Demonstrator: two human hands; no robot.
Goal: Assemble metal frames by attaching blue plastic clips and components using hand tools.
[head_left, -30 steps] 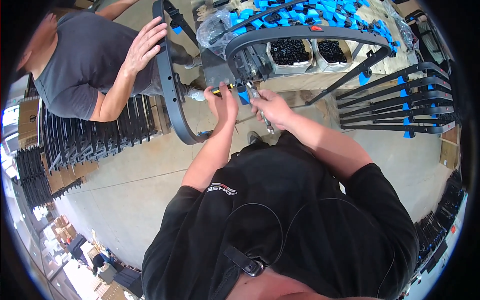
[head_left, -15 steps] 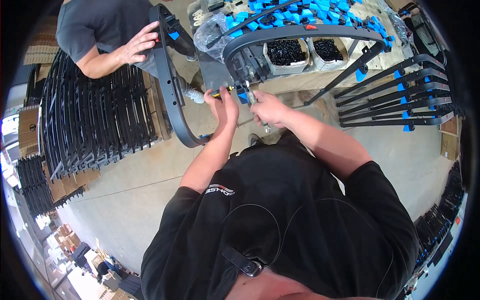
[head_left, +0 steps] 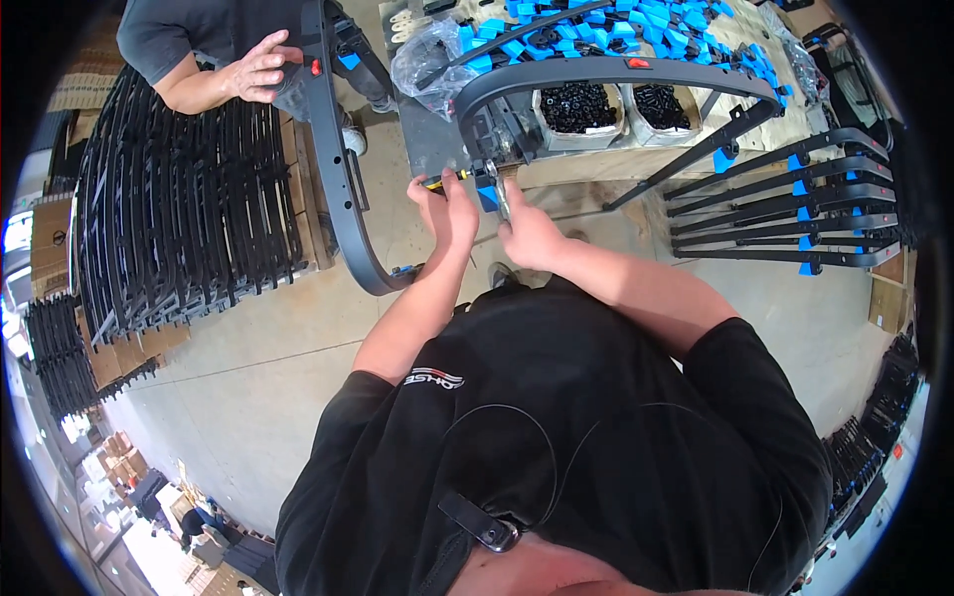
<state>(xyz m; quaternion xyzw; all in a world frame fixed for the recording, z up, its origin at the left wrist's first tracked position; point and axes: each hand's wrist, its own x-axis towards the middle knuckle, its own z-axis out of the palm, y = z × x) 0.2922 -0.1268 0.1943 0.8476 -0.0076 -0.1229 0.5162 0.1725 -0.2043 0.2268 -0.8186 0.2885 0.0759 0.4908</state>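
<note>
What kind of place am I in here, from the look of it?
Probably an assembly area in a workshop or warehouse: the workbench holds a pile of blue pieces and two open boxes of small black parts, and many similar dark frames stand in rows at left.

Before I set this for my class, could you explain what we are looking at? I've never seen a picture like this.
There is no machine here: a person works with two bare hands. A wide fisheye camera on their head looks down, so straight edges bend near the rim. The left hand holds a yellow-and-black tool; the right hand holds a metal wrench. Both are at one end of a curved black frame. On the table lie many blue pieces, and two open boxes hold small black parts. The hand at upper left is another person's.
</note>
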